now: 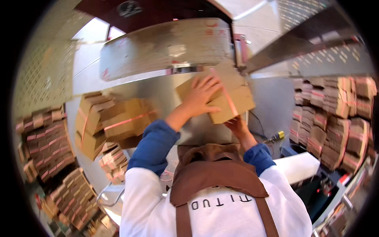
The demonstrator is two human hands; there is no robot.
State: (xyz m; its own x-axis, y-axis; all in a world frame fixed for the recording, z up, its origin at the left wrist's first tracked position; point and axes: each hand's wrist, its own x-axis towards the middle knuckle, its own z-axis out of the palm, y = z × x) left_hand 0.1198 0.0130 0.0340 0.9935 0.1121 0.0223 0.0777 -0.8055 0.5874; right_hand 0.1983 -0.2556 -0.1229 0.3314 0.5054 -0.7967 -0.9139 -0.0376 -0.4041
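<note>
A bundle of flat brown cardboard pieces point(233, 103) lies on the metal table of a strapping machine point(158, 94), under its grey arch point(166, 47). A pink strap point(227, 96) runs across the bundle's top. My left hand point(201, 94) presses flat on top of the bundle, fingers spread. My right hand point(237, 126) grips the bundle's near edge from below. Blue sleeves cover both forearms.
Strapped cardboard bundles point(118, 118) lie piled on the table at the left. More stacks point(51, 146) stand at the far left and on the right point(335, 114). A white sheet point(296, 166) and a yellow-handled tool point(276, 136) lie at the right.
</note>
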